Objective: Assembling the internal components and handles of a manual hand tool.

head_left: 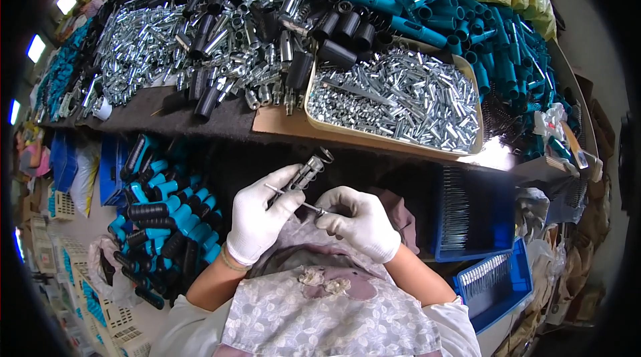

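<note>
In front of my chest, my left hand [255, 220], in a white glove, is closed around a shiny metal cylinder with a coil spring [310, 171] about it. The cylinder tilts up and to the right, its spring end pointing away from me. Across the left fingers lies a thin metal rod [310, 207], slanting down to the right. My right hand [364, 225], also gloved, pinches the rod's lower right end between thumb and fingertips. Whether the rod touches the cylinder is hidden by the left fingers.
Beyond my hands, a bench [143, 113] carries heaped metal fittings, black sleeves [337, 53] and teal tubes [427, 30]. A cream tray [394, 142] of small pins sits at its edge. Teal-and-black handles [170, 217] pile up at left; blue bins [477, 253] of metal rods stand at right.
</note>
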`<state>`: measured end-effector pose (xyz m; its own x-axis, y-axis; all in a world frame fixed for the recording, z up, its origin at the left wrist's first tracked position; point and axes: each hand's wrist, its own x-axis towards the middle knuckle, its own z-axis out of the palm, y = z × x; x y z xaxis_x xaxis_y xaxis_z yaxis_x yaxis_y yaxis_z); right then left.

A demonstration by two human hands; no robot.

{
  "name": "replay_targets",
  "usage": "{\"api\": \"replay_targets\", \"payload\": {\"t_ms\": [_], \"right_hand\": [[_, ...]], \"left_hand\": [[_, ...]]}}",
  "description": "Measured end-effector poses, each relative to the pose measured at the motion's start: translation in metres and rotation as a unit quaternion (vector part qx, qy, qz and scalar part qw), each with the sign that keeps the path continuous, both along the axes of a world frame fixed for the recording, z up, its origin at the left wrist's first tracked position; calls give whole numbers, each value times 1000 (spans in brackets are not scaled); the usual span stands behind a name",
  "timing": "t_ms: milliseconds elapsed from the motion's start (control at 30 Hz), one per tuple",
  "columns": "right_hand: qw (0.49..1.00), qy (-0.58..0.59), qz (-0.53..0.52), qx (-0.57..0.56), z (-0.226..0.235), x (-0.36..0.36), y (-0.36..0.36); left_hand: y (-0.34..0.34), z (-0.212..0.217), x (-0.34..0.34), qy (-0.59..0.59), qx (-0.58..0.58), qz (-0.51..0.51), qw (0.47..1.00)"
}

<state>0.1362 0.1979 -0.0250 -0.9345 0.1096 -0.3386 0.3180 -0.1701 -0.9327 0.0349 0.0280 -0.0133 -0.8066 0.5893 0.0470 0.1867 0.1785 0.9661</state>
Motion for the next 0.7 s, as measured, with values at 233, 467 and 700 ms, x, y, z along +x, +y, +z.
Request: {"api": "replay_targets", "payload": {"t_ms": [233, 467, 700], "right_hand": [[988, -23, 46, -146, 1, 7, 11], [989, -11, 35, -141, -7, 6, 6], [990, 8, 31, -135, -12, 8, 2]], "left_hand": [[-4, 1, -5, -106, -7, 4, 994], [-3, 4, -10, -79, 6, -13, 997], [4, -2, -16, -44, -2, -83, 996]]}}
